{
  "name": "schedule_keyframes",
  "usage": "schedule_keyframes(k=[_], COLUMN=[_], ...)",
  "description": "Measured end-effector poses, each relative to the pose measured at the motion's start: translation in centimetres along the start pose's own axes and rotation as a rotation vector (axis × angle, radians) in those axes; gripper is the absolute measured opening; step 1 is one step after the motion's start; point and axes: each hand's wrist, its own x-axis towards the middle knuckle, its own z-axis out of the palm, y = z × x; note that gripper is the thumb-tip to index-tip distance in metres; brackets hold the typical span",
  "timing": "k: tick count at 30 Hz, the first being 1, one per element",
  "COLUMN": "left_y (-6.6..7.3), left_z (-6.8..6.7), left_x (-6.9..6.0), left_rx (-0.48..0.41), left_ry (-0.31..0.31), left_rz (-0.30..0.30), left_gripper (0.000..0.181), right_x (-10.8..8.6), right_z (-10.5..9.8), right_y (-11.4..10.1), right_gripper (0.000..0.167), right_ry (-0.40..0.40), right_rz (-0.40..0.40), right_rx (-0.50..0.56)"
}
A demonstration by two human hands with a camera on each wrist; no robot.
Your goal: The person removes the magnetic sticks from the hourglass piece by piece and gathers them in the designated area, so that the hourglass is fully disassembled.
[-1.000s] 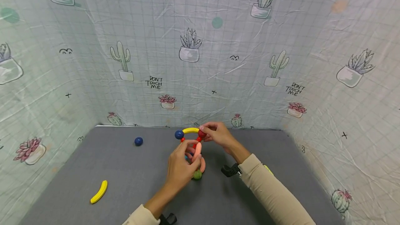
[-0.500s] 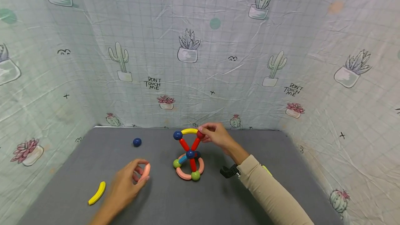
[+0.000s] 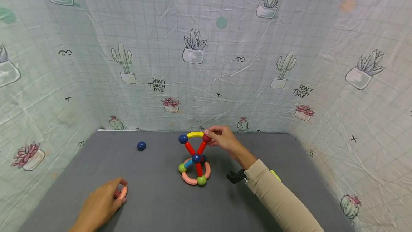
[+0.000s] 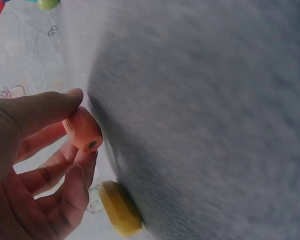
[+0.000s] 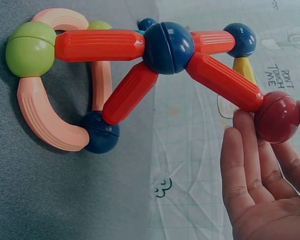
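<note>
My left hand (image 3: 98, 203) pinches a pink curved rod (image 4: 85, 131) between thumb and fingers, low over the table at the left. A yellow curved rod (image 4: 120, 207) lies close to it in the left wrist view; the hand covers it in the head view. My right hand (image 3: 223, 139) pinches the red ball (image 5: 277, 117) at the top right of a ball-and-rod model. Red straight rods (image 5: 100, 45) meet at its central blue ball (image 5: 168, 48). Pink curved rods (image 5: 51, 117), green balls (image 3: 201, 180) and dark blue balls form its base ring. A yellow curved rod (image 3: 195, 134) bridges the top.
A loose blue ball (image 3: 141, 146) sits on the grey table (image 3: 167, 207) at the back left. Something yellow (image 3: 275, 175) shows partly behind the right sleeve. A cactus-print sheet (image 3: 212, 81) encloses the back and sides.
My left hand has moved from the model leftward and toward the table's near left with the pink curved rod, over the yellow curved rod. My right hand stays on the red ball.
</note>
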Motion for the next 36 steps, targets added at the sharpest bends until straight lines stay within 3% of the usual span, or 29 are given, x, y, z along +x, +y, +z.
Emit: schedule_keyframes(k=[3, 5, 9, 11, 14, 20, 27, 31, 36], left_y=[-0.4, -0.6, -0.1, 0.8, 2.7, 7.4, 12.2, 14.0, 15.1], left_z=[-0.1, -0.1, -0.1, -0.3, -1.0, -2.5, -2.6, -1.9, -0.6], left_x=[0.0, 0.0, 0.3, 0.8, 2.0, 4.9, 9.0, 11.1, 13.0], left_rx=[0.024, 0.044, 0.067, 0.063, 0.050, -0.005, -0.143, -0.248, -0.364], left_ry=[-0.023, -0.006, 0.115, 0.199, 0.242, 0.204, 0.178, 0.100, 0.015], left_rz=[-0.018, -0.010, 0.050, 0.095, 0.127, 0.153, 0.184, 0.209, 0.222], left_gripper=[0.037, 0.036, 0.033, 0.033, 0.036, 0.033, 0.040, 0.049, 0.049], right_x=[-0.1, -0.1, 0.0, 0.0, 0.0, 0.0, -0.1, -0.2, -0.2], right_z=[0.0, 0.0, 0.0, 0.0, 0.0, 0.0, 0.0, 0.0, 0.1], right_y=[-0.1, -0.2, -0.1, -0.1, -0.1, 0.0, 0.0, -0.1, -0.1], right_gripper=[0.033, 0.033, 0.033, 0.032, 0.032, 0.031, 0.033, 0.032, 0.031], right_ry=[-0.001, -0.001, 0.003, 0.005, 0.010, 0.017, 0.017, 0.008, -0.005], right_rz=[0.002, 0.001, 0.000, -0.003, -0.002, -0.003, -0.012, -0.014, -0.019], right_rx=[0.002, 0.001, 0.000, 0.000, 0.006, 0.005, 0.007, 0.011, 0.011])
